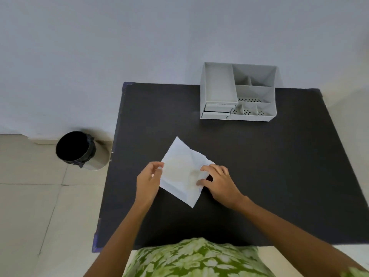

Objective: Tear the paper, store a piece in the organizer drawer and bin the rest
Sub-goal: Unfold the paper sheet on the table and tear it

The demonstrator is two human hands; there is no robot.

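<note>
A white sheet of paper [180, 168] is held a little above the middle of the black table [259, 176], turned like a diamond and slightly creased. My left hand [148, 181] pinches its left corner between thumb and fingers. My right hand [217, 181] grips its right edge, fingers on top of the sheet. A grey desk organizer [238, 91] stands at the table's far edge, with a small drawer [217, 111] at its lower left front, which looks slightly pulled out. A round bin [76, 149] with a black liner stands on the floor left of the table.
A pale wall rises behind the table and organizer. Light floor tiles [30, 206] lie to the left around the bin. The table's left edge shows blue trim. My green patterned clothing [197, 258] fills the bottom of the view.
</note>
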